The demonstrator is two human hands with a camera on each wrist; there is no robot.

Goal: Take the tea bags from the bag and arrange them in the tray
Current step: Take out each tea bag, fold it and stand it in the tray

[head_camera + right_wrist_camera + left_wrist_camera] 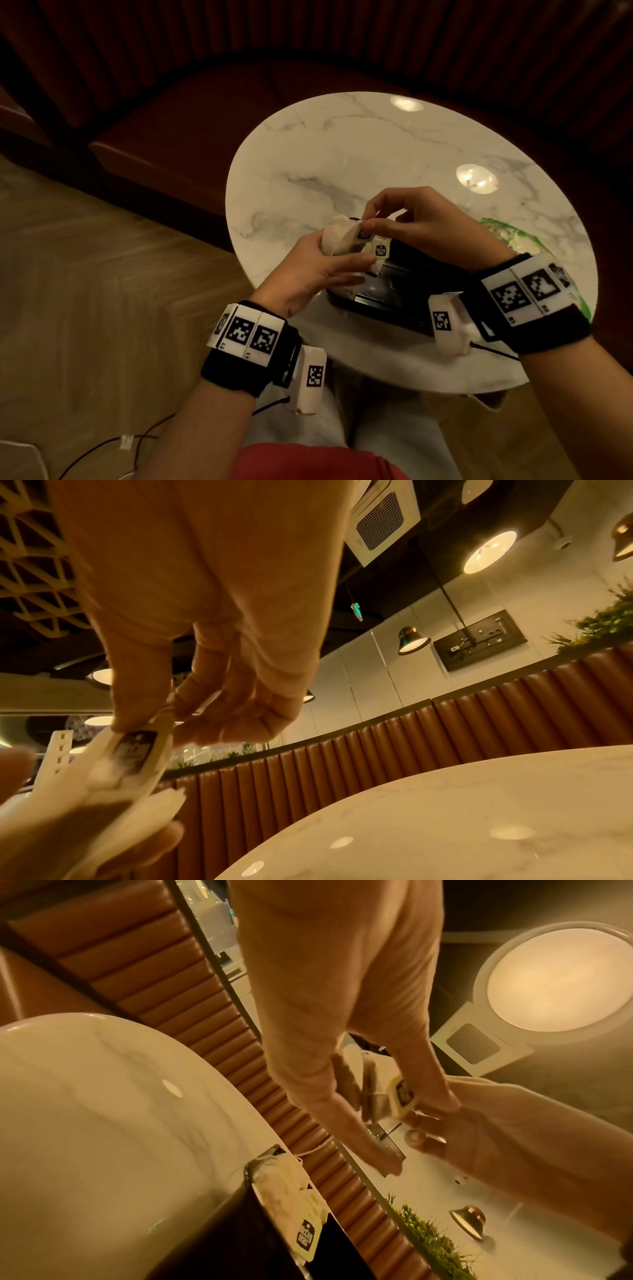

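Left hand [310,270]: grips a bunch of tea bags [337,236] above the tray's left end.
Right hand [419,222]: fingers pinch one paper tag [363,233] at the bunch's right edge.
Tray [387,301]: black, on the bench [359,154], directly below both hands; one tea bag [287,1185] visible inside.
Bag [513,236]: right of tray.

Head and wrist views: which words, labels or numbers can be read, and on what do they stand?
"teas" (probably): lower line on the tea bag tag lying in the tray; upper line blurred.
Held tag: dark label, print blurred.
Wristband markers: square codes only; characters beneath too small to read.
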